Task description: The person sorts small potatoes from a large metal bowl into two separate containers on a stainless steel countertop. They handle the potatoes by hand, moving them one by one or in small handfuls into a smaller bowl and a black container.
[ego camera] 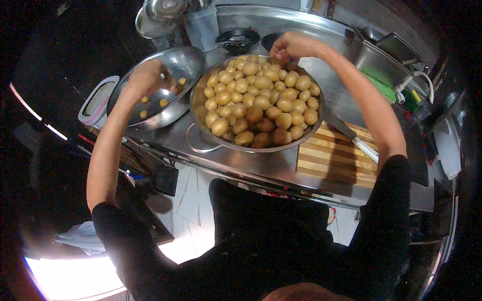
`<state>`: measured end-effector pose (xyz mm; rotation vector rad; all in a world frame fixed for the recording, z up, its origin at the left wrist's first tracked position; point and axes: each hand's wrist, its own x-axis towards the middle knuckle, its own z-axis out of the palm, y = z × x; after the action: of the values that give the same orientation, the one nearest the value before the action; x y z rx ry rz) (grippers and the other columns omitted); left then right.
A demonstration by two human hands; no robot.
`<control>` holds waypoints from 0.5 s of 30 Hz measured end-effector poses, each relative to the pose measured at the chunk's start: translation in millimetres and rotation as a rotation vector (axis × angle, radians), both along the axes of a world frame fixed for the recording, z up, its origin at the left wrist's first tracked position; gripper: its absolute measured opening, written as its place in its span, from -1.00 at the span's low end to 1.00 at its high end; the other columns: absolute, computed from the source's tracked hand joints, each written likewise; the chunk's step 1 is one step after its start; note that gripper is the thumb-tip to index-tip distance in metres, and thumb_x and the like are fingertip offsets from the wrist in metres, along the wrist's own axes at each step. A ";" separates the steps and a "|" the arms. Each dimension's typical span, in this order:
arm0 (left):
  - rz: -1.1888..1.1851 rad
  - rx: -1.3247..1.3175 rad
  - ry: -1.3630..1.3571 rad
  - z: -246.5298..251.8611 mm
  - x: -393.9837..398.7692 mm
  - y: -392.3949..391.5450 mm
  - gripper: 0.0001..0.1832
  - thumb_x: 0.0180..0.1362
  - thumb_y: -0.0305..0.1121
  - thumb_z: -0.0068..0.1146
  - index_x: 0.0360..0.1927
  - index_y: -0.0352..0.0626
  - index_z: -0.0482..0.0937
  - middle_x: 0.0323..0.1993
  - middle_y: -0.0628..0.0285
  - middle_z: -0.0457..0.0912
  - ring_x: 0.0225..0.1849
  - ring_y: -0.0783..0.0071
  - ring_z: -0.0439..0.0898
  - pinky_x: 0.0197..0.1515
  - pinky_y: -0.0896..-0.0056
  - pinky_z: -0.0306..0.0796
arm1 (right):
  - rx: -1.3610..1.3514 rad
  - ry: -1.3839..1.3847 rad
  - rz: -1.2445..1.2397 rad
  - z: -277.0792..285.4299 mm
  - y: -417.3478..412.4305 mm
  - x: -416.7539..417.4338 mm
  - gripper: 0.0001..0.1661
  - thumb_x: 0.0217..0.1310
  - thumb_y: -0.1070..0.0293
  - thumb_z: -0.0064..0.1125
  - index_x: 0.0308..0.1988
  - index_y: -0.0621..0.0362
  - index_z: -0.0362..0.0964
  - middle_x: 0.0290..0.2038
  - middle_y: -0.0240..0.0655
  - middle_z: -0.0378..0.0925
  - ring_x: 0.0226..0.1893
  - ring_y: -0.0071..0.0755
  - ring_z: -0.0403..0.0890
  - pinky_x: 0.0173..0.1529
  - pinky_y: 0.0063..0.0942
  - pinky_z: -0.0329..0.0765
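A wide metal colander (194, 98) heaped with small unpeeled potatoes (261, 101) stands before me on the steel counter. My right hand (297, 46) reaches to its far rim, fingers bent down at the potatoes there; whether one is gripped is hidden. To the left is a large stainless steel bowl (165, 116) with several small potatoes (163, 102) scattered inside. Over this bowl hangs my left hand (146, 78), fingers curled and partly blurred, so I cannot tell what it holds.
A knife (364, 149) with a pale handle lies across a striped wooden cutting board (320, 156) at right. Left of the bowl sits a lidded plastic container (98, 99). Behind are a translucent plastic container (202, 30) and a black bowl (238, 39). A ring-shaped lid or handle (203, 151) is near the counter's front edge.
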<state>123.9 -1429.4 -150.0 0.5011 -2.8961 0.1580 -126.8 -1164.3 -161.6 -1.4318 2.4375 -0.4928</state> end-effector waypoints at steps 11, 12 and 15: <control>-0.165 0.277 0.179 2.3 -20.2 36.0 -0.63 -0.13 -0.35 0.24 -0.16 -0.16 0.58 -0.47 0.12 0.63 -0.57 0.48 0.54 -0.42 0.42 0.42 | 0.169 0.497 -0.025 -33.8 1.7 22.9 -0.58 -0.19 0.30 0.26 -0.20 0.16 0.49 -0.28 -0.12 0.56 -0.24 -0.09 0.56 -0.14 -0.27 0.48; -0.186 0.288 0.178 0.5 -25.7 40.7 -0.63 -0.12 -0.34 0.23 -0.15 -0.15 0.58 -0.50 0.13 0.62 -0.57 0.48 0.53 -0.41 0.43 0.42 | 0.171 0.527 -0.008 -35.3 3.3 22.9 -0.58 -0.19 0.30 0.26 -0.20 0.16 0.49 -0.28 -0.12 0.55 -0.24 -0.08 0.56 -0.14 -0.25 0.48; -0.276 0.298 0.222 -10.1 -43.3 49.1 -0.62 -0.14 -0.29 0.22 -0.17 -0.11 0.59 -0.59 0.16 0.56 -0.54 0.45 0.52 -0.36 0.44 0.41 | 0.056 0.471 -0.014 -40.8 8.3 16.2 -0.63 -0.08 0.23 0.19 -0.22 0.19 0.48 -0.39 -0.16 0.56 -0.31 -0.18 0.58 -0.25 -0.29 0.51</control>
<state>80.6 -1380.3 -160.1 0.1448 -2.7406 -0.3512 -110.7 -1156.0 -202.3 -1.6592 2.7878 -0.0896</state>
